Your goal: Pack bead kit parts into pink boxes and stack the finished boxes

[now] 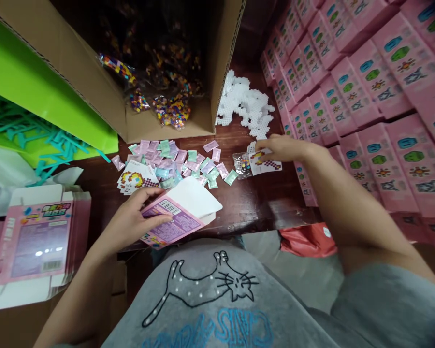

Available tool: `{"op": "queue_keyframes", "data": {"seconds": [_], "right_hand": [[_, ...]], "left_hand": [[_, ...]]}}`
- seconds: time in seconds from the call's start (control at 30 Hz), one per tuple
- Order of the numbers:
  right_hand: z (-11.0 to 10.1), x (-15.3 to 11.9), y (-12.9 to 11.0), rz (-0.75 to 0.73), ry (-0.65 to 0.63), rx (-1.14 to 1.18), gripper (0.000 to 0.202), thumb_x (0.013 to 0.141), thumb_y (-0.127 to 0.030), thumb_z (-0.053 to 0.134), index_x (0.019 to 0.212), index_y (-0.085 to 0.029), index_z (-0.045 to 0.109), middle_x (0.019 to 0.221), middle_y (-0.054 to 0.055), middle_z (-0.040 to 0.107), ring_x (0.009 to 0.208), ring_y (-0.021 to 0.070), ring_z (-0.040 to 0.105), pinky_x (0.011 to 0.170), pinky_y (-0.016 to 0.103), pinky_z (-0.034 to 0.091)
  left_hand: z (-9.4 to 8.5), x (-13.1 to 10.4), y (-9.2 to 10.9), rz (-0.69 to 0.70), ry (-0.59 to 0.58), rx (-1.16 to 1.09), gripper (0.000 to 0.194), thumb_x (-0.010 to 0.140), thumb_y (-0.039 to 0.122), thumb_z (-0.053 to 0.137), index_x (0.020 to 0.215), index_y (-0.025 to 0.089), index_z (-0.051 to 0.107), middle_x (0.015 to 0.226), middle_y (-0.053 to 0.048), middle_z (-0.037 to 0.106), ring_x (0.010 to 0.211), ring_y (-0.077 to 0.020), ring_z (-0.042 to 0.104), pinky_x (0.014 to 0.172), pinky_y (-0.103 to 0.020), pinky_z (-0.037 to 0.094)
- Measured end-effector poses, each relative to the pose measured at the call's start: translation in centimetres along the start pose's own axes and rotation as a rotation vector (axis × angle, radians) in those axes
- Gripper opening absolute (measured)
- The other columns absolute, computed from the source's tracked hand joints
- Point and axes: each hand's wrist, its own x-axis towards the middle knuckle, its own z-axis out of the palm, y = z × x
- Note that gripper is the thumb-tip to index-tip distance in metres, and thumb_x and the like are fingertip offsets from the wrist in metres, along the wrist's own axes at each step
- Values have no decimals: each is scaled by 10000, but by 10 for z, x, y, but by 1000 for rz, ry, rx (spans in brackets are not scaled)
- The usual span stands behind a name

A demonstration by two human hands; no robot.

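My left hand (139,217) is closed around a pink and purple carton (176,217), tilted near my body with its white flap (199,193) standing open to the right. Farther right, my right hand (277,147) has its fingers on a printed picture card (266,164). Beside that card lies a clear bag of coloured beads (242,164), and a white pegboard piece (251,147) peeks out behind it. Small pastel sachets (174,159) are heaped at the middle of the table. A stack of picture cards (134,178) rests left of them.
A deep cardboard box (170,133) holds bags of beads (172,108). White pegboards (244,101) are piled behind my right hand. Stacked pink cartons (373,111) wall off the right. Flat cartons (39,241) and teal plastic pieces (58,145) in a green box (58,77) occupy the left.
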Motion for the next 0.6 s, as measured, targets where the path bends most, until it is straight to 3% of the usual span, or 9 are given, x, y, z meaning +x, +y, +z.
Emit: {"op": "queue_keyframes", "data": {"seconds": [0.13,0.23,0.37,0.47,0.53,0.6], "right_hand": [[-16,36,0,5,-98,-113,806,738,-269,958,1504,-340,717,1292,120,811,1255,413,689,1045,566,559],[-11,42,-14,-14,-117,-202,727,684,-227,988,1378,-303,784,1352,167,778,1320,456,665,1076,617,541],[4,24,-23,-117,32,-205,597,611,-164,973,1174,-276,810,1546,157,685,1528,497,522,1247,697,408],[13,7,-27,-231,102,-266,501,696,-162,884,1161,-314,775,1566,56,697,1622,405,434,1381,687,237],[13,-3,-32,-255,87,-290,441,768,-132,796,1173,-303,763,1416,61,777,1535,364,542,1413,659,201],[2,-13,-41,-235,61,-307,406,821,-156,757,1215,-257,759,1247,112,820,1356,378,675,1387,655,283]], "left_hand": [[4,4,6,31,-20,17,687,841,668,892,1366,248,755,1361,-134,808,1239,-388,778,1141,-580,624],[5,4,6,21,-10,28,670,847,646,890,1374,256,754,1383,-131,805,1271,-383,772,1161,-584,616],[4,5,4,-63,72,-71,699,821,610,904,1392,244,734,1347,-113,830,1203,-359,801,1102,-524,655],[3,6,3,-152,183,-168,619,825,580,895,1305,220,743,1154,-76,866,1015,-313,822,940,-449,694],[2,6,3,-159,257,-228,596,824,568,901,1269,207,736,1122,-68,863,980,-296,815,908,-430,690],[4,5,4,-138,297,-291,619,821,551,916,1290,202,713,1164,-75,856,1011,-291,814,928,-428,685]]}}
